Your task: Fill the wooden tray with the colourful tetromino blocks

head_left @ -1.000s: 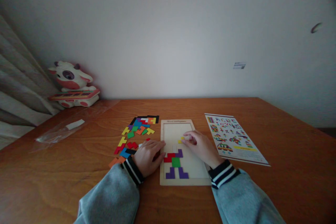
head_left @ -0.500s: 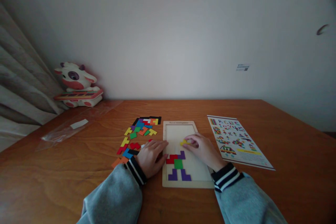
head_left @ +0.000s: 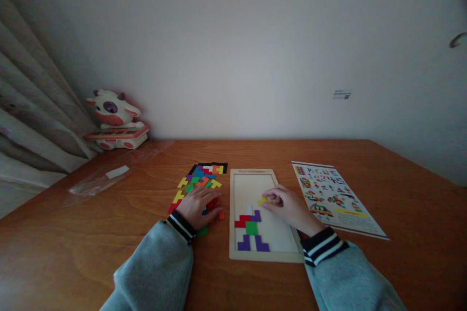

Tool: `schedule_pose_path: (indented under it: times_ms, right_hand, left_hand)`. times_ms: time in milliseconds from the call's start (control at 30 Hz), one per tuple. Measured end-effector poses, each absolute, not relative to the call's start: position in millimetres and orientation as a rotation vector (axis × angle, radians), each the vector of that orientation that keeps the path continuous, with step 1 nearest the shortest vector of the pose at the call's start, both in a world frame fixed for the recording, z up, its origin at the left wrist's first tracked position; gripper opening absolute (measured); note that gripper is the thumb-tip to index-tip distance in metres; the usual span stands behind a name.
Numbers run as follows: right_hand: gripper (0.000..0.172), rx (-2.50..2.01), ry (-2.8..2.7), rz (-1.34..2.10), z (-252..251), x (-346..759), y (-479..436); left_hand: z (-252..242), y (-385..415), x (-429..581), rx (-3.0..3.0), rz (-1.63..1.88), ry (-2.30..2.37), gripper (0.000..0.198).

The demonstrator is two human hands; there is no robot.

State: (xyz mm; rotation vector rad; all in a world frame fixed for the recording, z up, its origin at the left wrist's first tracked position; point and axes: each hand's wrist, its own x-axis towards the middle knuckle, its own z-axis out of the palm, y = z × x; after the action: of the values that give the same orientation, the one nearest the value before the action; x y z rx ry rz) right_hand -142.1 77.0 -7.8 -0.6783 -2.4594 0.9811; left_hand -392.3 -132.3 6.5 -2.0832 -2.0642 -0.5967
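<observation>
My right hand (head_left: 288,206) pinches a yellow puzzle piece (head_left: 262,200) between thumb and fingers, over the middle of the light wooden puzzle board (head_left: 266,256). In the board's lower left lie a red piece (head_left: 241,222), a green square piece (head_left: 251,228), a white piece (head_left: 249,210) and several purple pieces (head_left: 261,244). My left hand (head_left: 197,205) is spread, palm down, over the loose coloured pieces (head_left: 199,175) left of the board. Its thumb and fingertips are apart near red and blue pieces; the palm hides others.
A printed pattern sheet (head_left: 339,194) lies right of the board. At the far left a toy cow keyboard (head_left: 116,121) stands by the wall, with a clear plastic bag (head_left: 91,189) in front. A curtain (head_left: 32,121) hangs beside the table (head_left: 109,243).
My left hand has moved off the board's left edge, leftward onto the loose pieces. My right hand still holds the yellow piece over the board. The view has shifted slightly.
</observation>
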Motion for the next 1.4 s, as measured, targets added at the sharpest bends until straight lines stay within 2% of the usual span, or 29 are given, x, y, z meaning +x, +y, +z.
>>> schedule_pose_path:
  times_ms: [267,600,733,900,1000,1233,1400]
  right_hand:
    - [0.022,-0.652,-2.596,0.878,1,-132,80]
    - [0.022,-0.589,-2.689,0.933,9,-123,79]
    - [0.022,-0.565,-2.69,0.89,11,-122,79]
    - [0.015,-0.334,-2.554,0.748,18,-132,66]
    - [0.02,-0.168,-2.581,0.692,19,-140,51]
    - [0.047,-0.121,-2.658,0.696,13,-147,38]
    - [0.052,-0.143,-2.68,0.674,13,-147,39]
  left_hand:
    - [2,-130,-388,-2.082,-0.585,-2.075,0.034]
    - [1,-130,-389,-2.053,-0.614,-2.046,0.033]
    - [4,-127,-381,-2.126,-0.736,-1.927,0.028]
    - [11,-124,-356,-2.343,-0.821,-1.696,0.024]
    - [14,-124,-342,-2.42,-0.823,-1.616,0.025]
    - [17,-124,-337,-2.445,-0.814,-1.621,0.027]
    - [12,-123,-338,-2.448,-0.812,-1.625,0.027]
